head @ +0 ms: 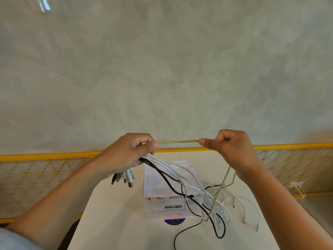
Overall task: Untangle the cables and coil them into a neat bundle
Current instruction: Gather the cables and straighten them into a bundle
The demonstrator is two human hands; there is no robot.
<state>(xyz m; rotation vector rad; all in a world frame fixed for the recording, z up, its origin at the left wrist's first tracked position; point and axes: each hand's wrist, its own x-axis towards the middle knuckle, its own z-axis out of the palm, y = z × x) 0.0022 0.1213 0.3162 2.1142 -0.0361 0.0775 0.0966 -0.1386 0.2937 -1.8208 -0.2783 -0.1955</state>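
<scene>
On my feed the left hand (129, 156) is closed around a bundle of white and black cables (158, 162). Their plugs (127, 178) stick out below the palm, and its thumb and forefinger also pinch a beige cable (178, 141). The right hand (232, 148), fingers curled, pinches that same beige cable, which runs taut and level between the two. Both hands are raised above the tabletop (117, 222), forearms reaching in from below. The bundle trails over a pink box (153, 184) into a tangle on the tabletop whose strands I cannot tell apart.
</scene>
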